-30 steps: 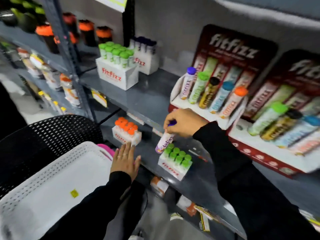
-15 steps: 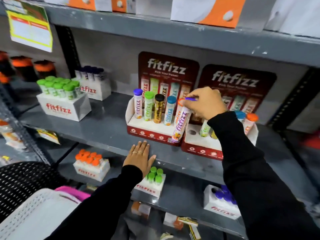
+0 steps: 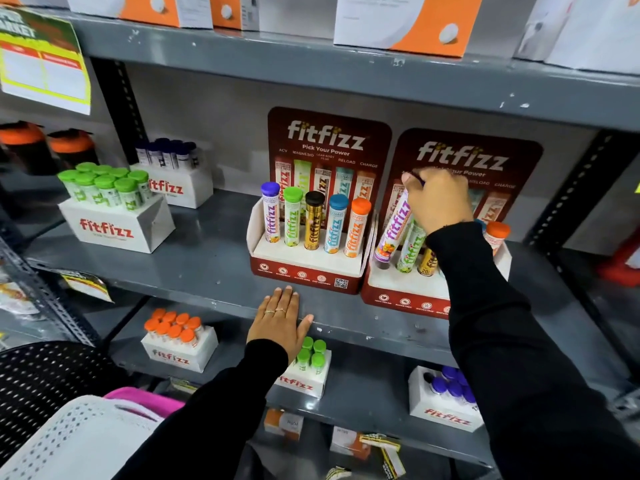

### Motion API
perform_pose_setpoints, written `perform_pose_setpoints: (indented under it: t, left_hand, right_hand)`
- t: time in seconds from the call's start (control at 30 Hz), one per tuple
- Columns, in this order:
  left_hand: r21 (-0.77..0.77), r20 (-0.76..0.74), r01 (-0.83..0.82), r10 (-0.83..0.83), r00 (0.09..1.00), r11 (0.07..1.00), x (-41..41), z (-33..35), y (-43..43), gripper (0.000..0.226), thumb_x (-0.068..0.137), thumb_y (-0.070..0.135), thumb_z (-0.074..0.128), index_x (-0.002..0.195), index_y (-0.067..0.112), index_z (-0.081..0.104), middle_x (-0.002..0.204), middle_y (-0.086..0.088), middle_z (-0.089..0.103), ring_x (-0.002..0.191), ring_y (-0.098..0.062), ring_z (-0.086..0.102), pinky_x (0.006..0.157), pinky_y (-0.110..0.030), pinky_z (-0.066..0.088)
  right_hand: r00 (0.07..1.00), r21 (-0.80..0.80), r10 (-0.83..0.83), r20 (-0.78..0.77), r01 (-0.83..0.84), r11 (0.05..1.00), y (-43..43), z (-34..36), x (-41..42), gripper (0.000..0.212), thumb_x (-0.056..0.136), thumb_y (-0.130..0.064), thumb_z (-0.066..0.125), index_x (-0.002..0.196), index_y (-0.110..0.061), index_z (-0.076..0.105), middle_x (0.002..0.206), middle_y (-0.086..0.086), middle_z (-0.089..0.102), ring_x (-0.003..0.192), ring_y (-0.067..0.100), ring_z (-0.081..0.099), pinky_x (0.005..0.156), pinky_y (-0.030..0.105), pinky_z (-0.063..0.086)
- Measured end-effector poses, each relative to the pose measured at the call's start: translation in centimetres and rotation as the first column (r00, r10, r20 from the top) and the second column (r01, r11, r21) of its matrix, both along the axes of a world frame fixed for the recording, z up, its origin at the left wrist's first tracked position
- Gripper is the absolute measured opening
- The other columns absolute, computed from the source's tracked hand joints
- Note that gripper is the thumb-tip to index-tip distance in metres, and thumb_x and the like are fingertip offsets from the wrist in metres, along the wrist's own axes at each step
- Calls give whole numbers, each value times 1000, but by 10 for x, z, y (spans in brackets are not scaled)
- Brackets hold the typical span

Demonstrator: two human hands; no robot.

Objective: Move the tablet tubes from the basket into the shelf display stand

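My right hand (image 3: pixel 438 199) grips the cap end of a purple tablet tube (image 3: pixel 393 232), tilted, with its foot at the leftmost hole of the right display stand (image 3: pixel 398 292). Green, gold and orange-capped tubes stand in that stand, partly hidden by my sleeve. The left display stand (image 3: pixel 304 268) holds several upright tubes. My left hand (image 3: pixel 280 320) lies flat, fingers spread, on the front edge of the grey shelf (image 3: pixel 194 258). A corner of the white basket (image 3: pixel 69 441) shows at the bottom left.
White boxes of green-capped tubes (image 3: pixel 114 216) and dark-capped tubes (image 3: pixel 173 174) sit on the shelf at left. Below are boxes of orange (image 3: pixel 178 341), green (image 3: pixel 308 368) and purple tubes (image 3: pixel 446 400). A black perforated chair back (image 3: pixel 41 382) is at lower left.
My right hand has carried the purple tube rightward from in front of the left stand to the right stand's first hole. The view has shifted slightly. My left hand stayed on the shelf edge.
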State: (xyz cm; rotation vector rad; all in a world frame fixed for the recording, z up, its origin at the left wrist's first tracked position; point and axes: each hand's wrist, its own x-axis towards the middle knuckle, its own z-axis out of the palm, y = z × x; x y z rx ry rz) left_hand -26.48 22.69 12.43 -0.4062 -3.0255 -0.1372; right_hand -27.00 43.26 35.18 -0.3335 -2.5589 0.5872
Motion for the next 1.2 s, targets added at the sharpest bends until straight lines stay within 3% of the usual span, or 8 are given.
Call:
perform_pose_setpoints:
  t: [0.1, 0.23, 0.33, 0.57, 0.67, 0.93, 1.07, 1.2]
  left_hand:
    - [-22, 11, -7, 7, 1000, 1000, 1, 1, 1, 73, 90, 56, -4, 146, 11, 9, 156, -5, 10, 142, -20, 4, 114, -34, -1]
    - [-36, 34, -4, 5, 999, 999, 1, 4, -1, 64, 96, 51, 11, 146, 11, 9, 156, -5, 9, 142, -20, 4, 115, -34, 0]
    - [-50, 27, 5, -4, 1000, 999, 0, 2, -2, 64, 97, 51, 12, 146, 11, 9, 156, -5, 9, 142, -21, 4, 114, -34, -1]
    - [-50, 46, 8, -6, 999, 999, 1, 2, -1, 65, 96, 52, 7, 146, 10, 10, 156, -6, 8, 142, -21, 3, 115, -35, 0]
    - [-58, 49, 4, -1, 999, 998, 1, 3, 0, 82, 82, 58, -13, 146, 11, 10, 156, -5, 8, 142, -21, 3, 115, -35, 0]
    - [-102, 117, 13, -1, 993, 995, 0, 12, 0, 63, 97, 50, 10, 146, 11, 6, 156, -6, 5, 142, -22, 2, 116, -36, 1]
    - [-120, 171, 9, 12, 985, 993, -1, 19, 2, 63, 97, 49, 12, 146, 10, 7, 156, -7, 5, 142, -23, 2, 116, -37, 4]
    - [-76, -55, 29, -33, 998, 997, 9, 32, 5, 61, 98, 44, 17, 146, 7, 7, 156, -10, 5, 142, -25, 1, 115, -38, 1]
  right_hand:
    - [993, 104, 41, 107, -52, 993, -4, -7, -2, 34, 100, -17, 42, 126, 0, 57, 123, 28, 57, 114, 41, 55, 98, 45, 47]
    - [975, 139, 76, 209, -106, 985, -7, -24, -2, 29, 98, -5, 41, 121, 1, 59, 115, 26, 60, 105, 39, 60, 88, 41, 50]
    - [966, 143, 75, 248, -113, 983, -3, -23, -4, 25, 95, 1, 42, 109, 3, 62, 100, 25, 62, 99, 40, 63, 83, 40, 53]
    - [941, 239, 65, 333, -151, 959, 0, -21, -5, 32, 96, 0, 43, 122, -1, 60, 118, 27, 61, 101, 41, 64, 90, 44, 56]
    - [943, 251, 66, 327, -154, 956, 0, -26, -9, 32, 96, -1, 42, 123, -2, 59, 118, 25, 62, 102, 41, 64, 91, 45, 55]
    - [950, 262, 41, 310, -127, 957, -1, -30, -16, 25, 97, -3, 45, 120, 3, 51, 112, 27, 62, 101, 42, 63, 84, 43, 54]
    - [957, 244, 60, 285, -133, 961, 2, -32, -8, 35, 97, -26, 52, 120, 1, 54, 111, 24, 64, 103, 39, 62, 87, 42, 52]
    - [979, 280, 110, 172, -156, 947, -4, -42, 11, 34, 98, -24, 47, 125, -3, 53, 123, 18, 61, 108, 37, 61, 88, 41, 52]
